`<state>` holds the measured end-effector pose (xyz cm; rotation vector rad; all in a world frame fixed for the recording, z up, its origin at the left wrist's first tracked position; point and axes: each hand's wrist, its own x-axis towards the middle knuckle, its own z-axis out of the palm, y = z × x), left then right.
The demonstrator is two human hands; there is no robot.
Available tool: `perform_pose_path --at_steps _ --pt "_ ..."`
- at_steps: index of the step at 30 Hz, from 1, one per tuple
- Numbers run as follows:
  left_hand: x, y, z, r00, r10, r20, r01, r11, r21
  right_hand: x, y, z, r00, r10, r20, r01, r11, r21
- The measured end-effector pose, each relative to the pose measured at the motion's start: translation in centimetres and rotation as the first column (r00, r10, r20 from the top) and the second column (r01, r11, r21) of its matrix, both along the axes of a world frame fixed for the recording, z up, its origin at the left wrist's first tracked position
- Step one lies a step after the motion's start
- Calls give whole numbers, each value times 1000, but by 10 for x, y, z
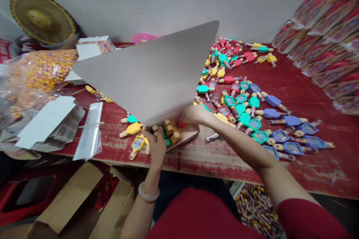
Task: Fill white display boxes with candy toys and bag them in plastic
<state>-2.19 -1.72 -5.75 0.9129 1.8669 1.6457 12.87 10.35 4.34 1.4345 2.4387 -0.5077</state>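
A shallow cardboard box (188, 139) sits at the table's front edge, its large grey-white flap (151, 74) raised at a tilt. Inside are several small toys with round tan knobs, among them brown-yellow toys (173, 134) and a green toy (168, 142). My left hand (156, 143) is at the box's left end, its thumb and fingers bent around the edge beside the toys. At the box's far right side is my right hand (194, 114), by a bit of red; its fingers are hidden. Yellow toys (138, 142) lie just left of my left hand.
Loose toys in green, red, yellow and purple (244, 119) spread over the red table (322, 173). Wrapped packs (322, 37) are stacked at right. At left are a bag of small yellow pieces (47, 71), folded white cartons (47, 119) and clear plastic sleeves (89, 130).
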Motion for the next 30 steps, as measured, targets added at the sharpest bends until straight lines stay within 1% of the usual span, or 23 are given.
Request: perform_pose_path --at_steps 2,5,9,10,12,14,15,16,18,20,22,24,26,27,29,30 --pt "0 2 -2 1000 10 9 -10 1000 8 -13 10 3 998 -45 -38 45 999 0" --pt "0 7 -3 1000 28 9 -29 999 28 -27 13 5 992 -101 -73 103 994 30" --pt "-1 12 -1 998 54 9 -54 998 34 -28 8 7 981 -164 -102 167 986 24" --pt "-1 11 -1 998 55 8 -56 998 33 -26 7 9 981 -160 -112 162 987 12" --pt "-2 8 -1 999 34 3 -34 999 36 -19 5 12 986 -93 -139 83 993 -78" --pt "-3 5 -4 1000 4 -3 -4 999 40 -14 5 15 988 -6 -156 -27 977 -211" --pt "-3 4 -6 1000 -5 -4 5 999 40 -14 6 16 988 17 -151 -55 966 -253" --pt "-4 3 -8 1000 -4 -5 4 999 39 -15 7 16 990 21 -136 -57 962 -267" --pt "-6 5 -12 1000 16 -6 -15 999 37 -24 13 14 994 -27 -102 4 977 -213" --pt "-8 9 -14 999 34 -2 -34 999 37 -36 20 8 993 -66 -102 49 986 -159" --pt "-10 14 -14 999 37 2 -37 999 34 -48 25 1 990 -89 -111 71 985 -154" --pt "-12 17 -12 1000 31 2 -31 999 27 -53 25 -6 986 -113 -120 93 983 -160" --pt "-12 18 -8 999 37 5 -37 999 21 -47 22 -13 981 -126 -146 101 981 -163" --pt "-11 17 -6 999 47 7 -47 999 19 -38 20 -18 976 -118 -181 87 982 -170" --pt "-10 13 -3 998 62 2 -62 998 15 -5 14 -31 946 -105 -306 58 985 -160" --pt "-8 11 -2 998 64 -7 -64 998 13 17 11 -38 924 -124 -363 88 990 -113"
